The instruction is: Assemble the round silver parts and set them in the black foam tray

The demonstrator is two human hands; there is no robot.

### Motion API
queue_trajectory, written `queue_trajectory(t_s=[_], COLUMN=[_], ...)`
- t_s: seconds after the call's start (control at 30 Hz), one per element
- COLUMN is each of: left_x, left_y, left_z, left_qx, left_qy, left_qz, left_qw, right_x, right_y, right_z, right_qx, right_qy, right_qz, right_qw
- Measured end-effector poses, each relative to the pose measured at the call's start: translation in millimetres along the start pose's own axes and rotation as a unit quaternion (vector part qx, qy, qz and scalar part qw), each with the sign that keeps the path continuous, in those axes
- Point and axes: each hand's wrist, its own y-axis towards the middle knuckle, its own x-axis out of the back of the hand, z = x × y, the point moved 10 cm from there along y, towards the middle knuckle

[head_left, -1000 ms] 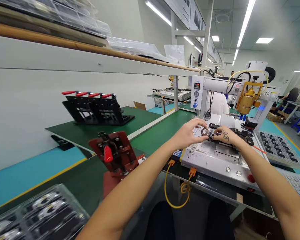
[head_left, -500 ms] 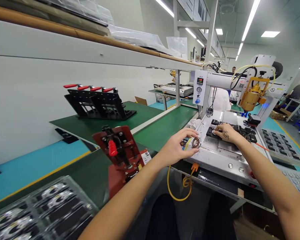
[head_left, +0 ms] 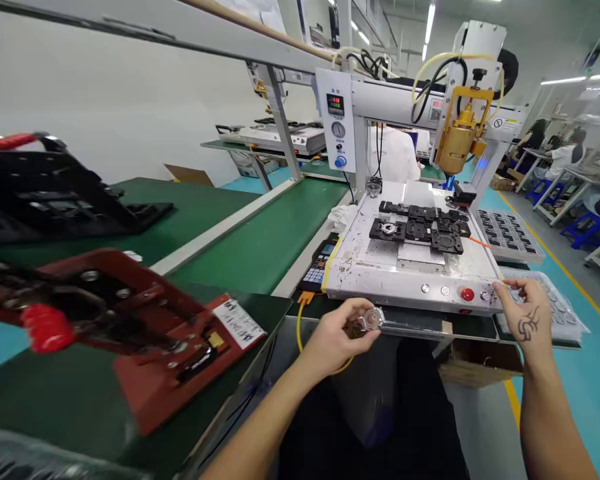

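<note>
The left hand [head_left: 341,333] grips a small round ring part [head_left: 372,320] by its edges between thumb and fingers, just in front of the white benchtop machine [head_left: 390,285]; the fingers cover its left side, and its surface is too small to make out. The right hand [head_left: 527,312] is partly curled at the machine's front right corner, near the red button [head_left: 467,294]. Its fingertips are blurred, so I cannot tell whether they hold anything. It hides part of the pale tray of round pieces [head_left: 574,325]. On the machine bed, a similar-looking ring [head_left: 389,229] sits in the left block of the black fixture [head_left: 420,230]. The red toggle-clamp fixture [head_left: 139,387] and black clamp rack [head_left: 55,193] are cut off at the left; a clear tray [head_left: 45,453] barely enters below.
</note>
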Motion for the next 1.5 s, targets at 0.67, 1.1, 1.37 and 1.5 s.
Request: queue_trajectory(t_s=[0.67,1.1,1.37,1.5], left_x=[-119.6,-128.4,-129.0,-127.8], left_y=[-27,-5,0,0], left_z=[28,48,52,53], left_qx=[-0.150,-0.138,-0.107,-0.103], left_qy=[0.159,0.122,0.078,0.065], left_qz=[0.150,0.193,0.237,0.250], left_qw=[0.964,0.964,0.962,0.961], right_x=[-126,-143,-143,-125], right_y=[-137,-148,-176,-197], right_z=[93,93,78,72], right_qx=[0.124,0.199,0.280,0.284], right_qy=[0.192,0.129,0.167,0.177], right_qz=[0.271,0.298,0.233,0.203], right_qw=[0.935,0.925,0.916,0.920])
